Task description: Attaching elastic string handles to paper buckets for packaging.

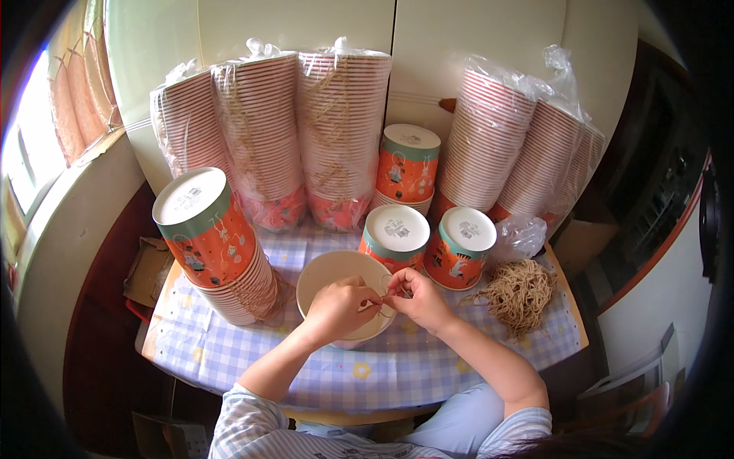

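Note:
An open paper bucket (313,273), pale inside, stands mouth up at the middle of the table. Over its right rim my two hands meet. My left hand (345,307) is closed in a pinch, and my right hand (419,300) pinches from the other side. Between their fingertips runs a thin tan cord (384,297), partly hidden by the fingers. Whether it passes through the bucket's wall I cannot tell. To the right lies a tangled heap of tan cords (521,297). Two upturned orange and green buckets, one at left (396,229) and one at right (466,245), stand just behind.
A leaning stack of upturned buckets (218,241) stands at left, with another stack (409,164) at the back. Tall plastic-wrapped stacks (344,130) line the wall, more at right (489,138). A crumpled clear bag (521,236) lies by the cords. A checked cloth (321,375) covers the table.

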{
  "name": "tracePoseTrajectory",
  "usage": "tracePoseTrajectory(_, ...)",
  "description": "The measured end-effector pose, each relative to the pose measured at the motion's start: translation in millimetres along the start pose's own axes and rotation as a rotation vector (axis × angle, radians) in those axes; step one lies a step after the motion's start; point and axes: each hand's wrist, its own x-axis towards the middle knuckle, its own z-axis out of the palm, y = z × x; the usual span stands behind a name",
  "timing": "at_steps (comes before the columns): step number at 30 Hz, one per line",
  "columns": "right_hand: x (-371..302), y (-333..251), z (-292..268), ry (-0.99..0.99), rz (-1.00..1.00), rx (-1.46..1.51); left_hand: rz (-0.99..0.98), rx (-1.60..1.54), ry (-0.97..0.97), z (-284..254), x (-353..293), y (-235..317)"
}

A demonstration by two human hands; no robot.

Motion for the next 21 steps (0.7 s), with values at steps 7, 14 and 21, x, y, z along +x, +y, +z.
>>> tracePoseTrajectory(7, -1.1, -4.8, 0.6, 0.004, 0.074, 0.129, -0.050, 0.127, 0.013, 9.6, 0.7, 3.3)
tracePoseTrajectory(14, -1.6, -1.9, 0.7, 0.003, 0.078, 0.190, -0.009, 0.138, 0.058, 15.6, 1.4, -0.4)
tracePoseTrajectory(21, -1.9, 0.4, 1.7, -0.011, 0.056, 0.268, 0.039, 0.121, 0.046, 14.8, 0.5, 2.1)
